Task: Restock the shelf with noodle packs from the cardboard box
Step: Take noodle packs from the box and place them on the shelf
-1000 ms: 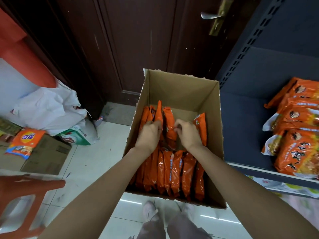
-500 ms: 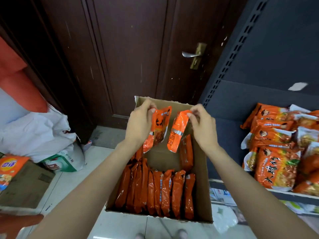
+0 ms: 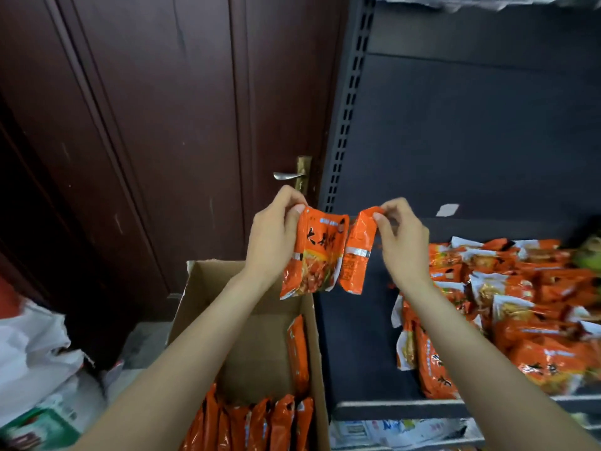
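Two noodle packs held above the cardboard box (image 3: pixel 260 340)
Left hand (image 3: pixel 273 236) pinches front-facing pack (image 3: pixel 312 255); right hand (image 3: pixel 403 242) pinches back-facing pack (image 3: pixel 357 252)

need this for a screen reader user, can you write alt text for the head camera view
Seen from above, a person's left hand and right hand each pinch an orange noodle pack by its top, left pack, right pack, over an open cardboard box of more packs. A dark shelf on the right holds a pile of packs.

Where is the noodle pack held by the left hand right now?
In the head view, centre frame, the left hand pinches the noodle pack above the cardboard box.
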{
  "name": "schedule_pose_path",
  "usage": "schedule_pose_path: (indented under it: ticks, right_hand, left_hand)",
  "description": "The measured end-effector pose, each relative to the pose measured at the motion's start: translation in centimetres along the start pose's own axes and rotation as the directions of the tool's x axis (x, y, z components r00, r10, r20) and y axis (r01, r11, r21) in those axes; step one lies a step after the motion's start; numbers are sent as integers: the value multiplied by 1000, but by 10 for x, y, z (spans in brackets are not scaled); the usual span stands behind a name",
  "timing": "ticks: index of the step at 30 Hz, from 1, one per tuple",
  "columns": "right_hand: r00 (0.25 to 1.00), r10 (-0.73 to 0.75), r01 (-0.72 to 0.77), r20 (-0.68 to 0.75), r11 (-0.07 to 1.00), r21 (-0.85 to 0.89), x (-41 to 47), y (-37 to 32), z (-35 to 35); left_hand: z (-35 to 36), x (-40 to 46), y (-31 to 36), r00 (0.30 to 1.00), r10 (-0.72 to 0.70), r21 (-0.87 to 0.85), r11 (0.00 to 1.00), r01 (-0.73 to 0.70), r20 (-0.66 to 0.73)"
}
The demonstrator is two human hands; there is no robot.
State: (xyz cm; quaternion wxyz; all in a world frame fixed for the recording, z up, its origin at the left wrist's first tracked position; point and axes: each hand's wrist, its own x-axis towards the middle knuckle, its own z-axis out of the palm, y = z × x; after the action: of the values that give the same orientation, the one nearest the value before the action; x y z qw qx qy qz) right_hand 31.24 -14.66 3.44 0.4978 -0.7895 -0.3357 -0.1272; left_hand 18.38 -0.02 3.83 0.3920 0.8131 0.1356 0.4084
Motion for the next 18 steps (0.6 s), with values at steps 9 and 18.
schedule_pose_path:
  ticks: [9, 18]
  right_hand:
    - [996, 75, -72, 52, 996, -54, 44, 75, -44]
    - [988, 122, -114, 91, 989, -93, 66, 124, -49]
  left_hand:
    - [115, 32, -24, 931, -165, 122, 984, 132, 326]
    - [180, 34, -68, 899, -372, 105, 928, 357, 229]
